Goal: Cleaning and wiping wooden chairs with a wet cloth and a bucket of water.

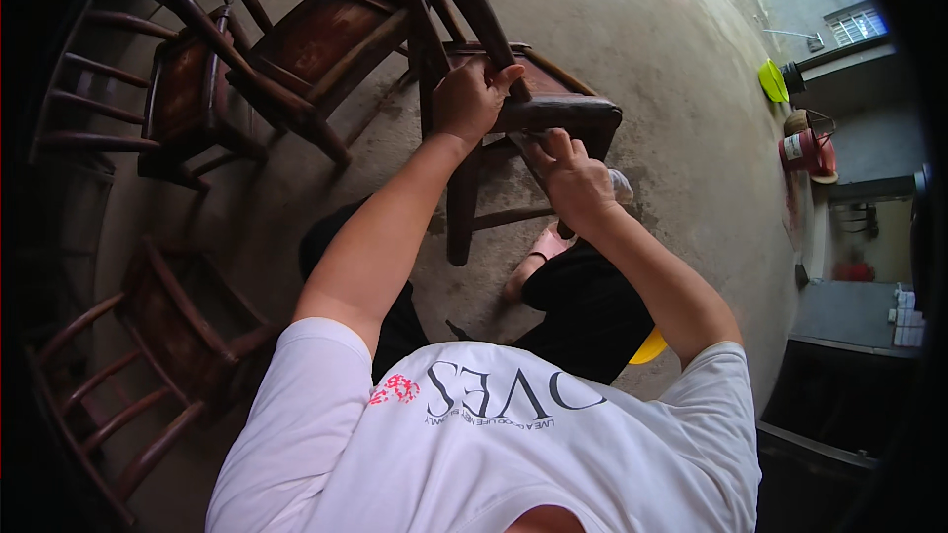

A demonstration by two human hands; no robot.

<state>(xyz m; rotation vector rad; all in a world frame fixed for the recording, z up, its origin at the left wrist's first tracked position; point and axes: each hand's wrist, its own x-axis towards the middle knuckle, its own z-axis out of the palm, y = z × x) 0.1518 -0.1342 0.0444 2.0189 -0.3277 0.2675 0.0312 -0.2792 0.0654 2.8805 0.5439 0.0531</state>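
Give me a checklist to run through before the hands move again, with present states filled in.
1. Left hand on the back of the wooden chair: ok.
2. Right hand gripping firmly: cannot tell; its fingertips are hidden.
3. All the chair's feet on the floor: cannot tell; not all show.
4. Foot in pink footwear well away from the chair's legs: not ok; it is close to one.
5. Lower-left chair away from both hands: ok.

Soft daylight at upper right, dim lower left, curved blackened edges
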